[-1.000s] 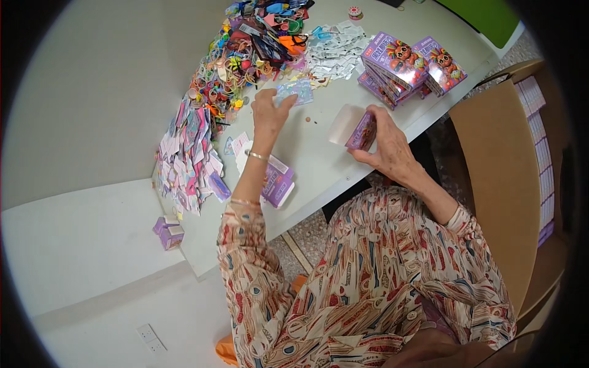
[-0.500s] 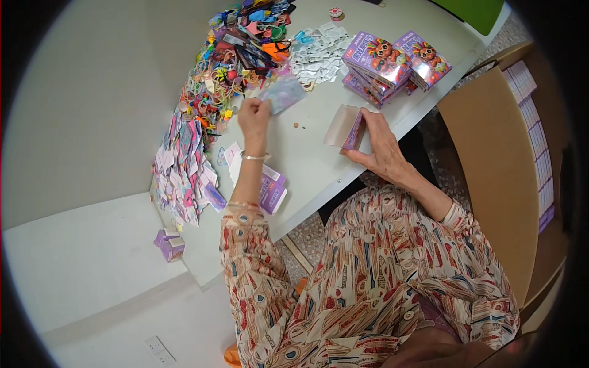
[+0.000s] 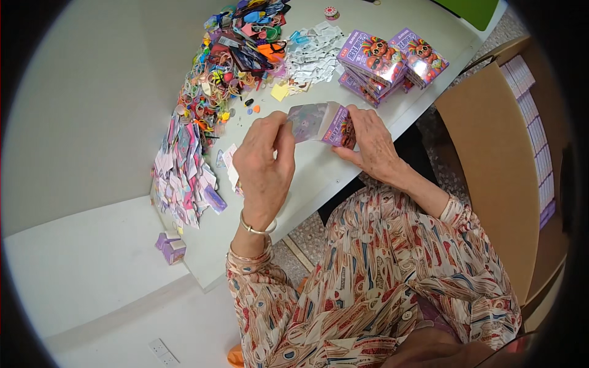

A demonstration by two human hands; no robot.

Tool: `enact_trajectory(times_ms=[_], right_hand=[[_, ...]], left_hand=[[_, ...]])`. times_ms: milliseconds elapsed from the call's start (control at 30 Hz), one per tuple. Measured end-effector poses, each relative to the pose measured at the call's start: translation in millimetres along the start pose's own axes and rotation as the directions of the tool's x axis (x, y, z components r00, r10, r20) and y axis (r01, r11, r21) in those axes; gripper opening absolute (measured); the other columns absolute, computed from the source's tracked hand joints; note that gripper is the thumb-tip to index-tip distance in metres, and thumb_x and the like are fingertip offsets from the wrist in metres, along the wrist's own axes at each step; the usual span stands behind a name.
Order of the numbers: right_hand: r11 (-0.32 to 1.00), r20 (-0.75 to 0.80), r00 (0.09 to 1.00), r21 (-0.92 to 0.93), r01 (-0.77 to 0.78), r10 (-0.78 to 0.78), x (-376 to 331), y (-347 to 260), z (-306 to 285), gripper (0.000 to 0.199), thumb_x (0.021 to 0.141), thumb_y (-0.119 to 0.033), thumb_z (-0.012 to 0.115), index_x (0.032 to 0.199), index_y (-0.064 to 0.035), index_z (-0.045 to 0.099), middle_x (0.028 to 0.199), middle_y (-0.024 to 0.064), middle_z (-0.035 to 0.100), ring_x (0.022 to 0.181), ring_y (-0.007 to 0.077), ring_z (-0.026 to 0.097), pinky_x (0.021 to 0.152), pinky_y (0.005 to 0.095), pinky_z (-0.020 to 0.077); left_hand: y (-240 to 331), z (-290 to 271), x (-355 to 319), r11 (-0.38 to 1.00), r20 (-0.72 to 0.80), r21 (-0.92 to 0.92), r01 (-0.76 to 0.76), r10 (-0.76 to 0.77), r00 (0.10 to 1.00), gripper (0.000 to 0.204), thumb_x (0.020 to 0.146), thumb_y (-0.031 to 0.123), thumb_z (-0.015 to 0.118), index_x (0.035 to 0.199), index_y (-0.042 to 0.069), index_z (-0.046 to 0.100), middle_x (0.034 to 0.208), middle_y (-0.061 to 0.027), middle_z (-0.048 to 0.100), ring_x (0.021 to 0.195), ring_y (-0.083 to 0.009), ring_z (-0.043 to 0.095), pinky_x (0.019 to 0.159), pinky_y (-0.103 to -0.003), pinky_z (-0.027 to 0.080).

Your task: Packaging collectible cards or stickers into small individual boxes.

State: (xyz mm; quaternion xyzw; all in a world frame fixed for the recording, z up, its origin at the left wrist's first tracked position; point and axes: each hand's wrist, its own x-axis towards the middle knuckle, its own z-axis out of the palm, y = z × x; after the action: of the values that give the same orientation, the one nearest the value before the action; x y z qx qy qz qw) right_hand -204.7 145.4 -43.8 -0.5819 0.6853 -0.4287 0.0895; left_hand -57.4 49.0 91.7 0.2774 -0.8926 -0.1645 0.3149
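Observation:
My right hand (image 3: pixel 372 142) grips a small purple printed box (image 3: pixel 339 127) by its right side, fingers along the far edge and thumb on the near side. A pale flap of this box stands out toward the left. My left hand (image 3: pixel 265 156) pinches the left edge of a translucent patterned plastic packet (image 3: pixel 305 121) between fingers and thumb. The packet lies against the box's open end; how far it reaches inside, I cannot tell. Under and behind my left wrist, white and pink card pieces (image 3: pixel 231 164) lie on the table, partly hidden.
Finished-looking purple boxes (image 3: pixel 374 58) are stacked at the far right. Heaped along the wall are colourful small trinkets (image 3: pixel 211 86), white sachets (image 3: pixel 316 52) and pink-white packets (image 3: pixel 184 165). A yellow square (image 3: pixel 280 92) lies near them. A large cardboard carton (image 3: pixel 491 165) with several boxes stands right of the table.
My left hand has brought the plastic packet right and nearer, up to the box. The box in my right hand has shifted slightly left and turned. A yellow square and small pieces are now uncovered.

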Motion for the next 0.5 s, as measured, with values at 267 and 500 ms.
enact_trajectory(times_ms=[267,500], right_hand=[[0.998,0.0,1.0,-0.053,-0.021,0.021,-2.8,-2.6,1.6,0.079,0.07,-0.023,0.079,0.129,0.0059,0.035,0.107,0.0212,0.053,0.097,0.0366,0.051,0.085,0.0427,0.0446],[0.998,-0.007,1.0,-0.066,-0.023,0.023,-1.5,-4.3,1.8,0.081,0.069,-0.026,0.08,0.129,0.0049,0.036,0.109,0.0194,0.054,0.098,0.0351,0.052,0.084,0.0418,0.0464]], left_hand=[[7.3,-2.4,5.5,1.0,0.082,0.017,0.017,-0.018,0.996,0.014,0.081,-0.005,0.063,0.094,0.001,0.061,0.075,-0.0136,0.059,0.063,-0.029,0.06,0.057,-0.036,0.046],[-12.3,16.6,14.0,1.0,0.157,0.029,-0.001,-0.003,0.988,0.012,0.081,-0.003,0.063,0.092,0.002,0.062,0.078,-0.0148,0.062,0.065,-0.0328,0.061,0.059,-0.039,0.048]])
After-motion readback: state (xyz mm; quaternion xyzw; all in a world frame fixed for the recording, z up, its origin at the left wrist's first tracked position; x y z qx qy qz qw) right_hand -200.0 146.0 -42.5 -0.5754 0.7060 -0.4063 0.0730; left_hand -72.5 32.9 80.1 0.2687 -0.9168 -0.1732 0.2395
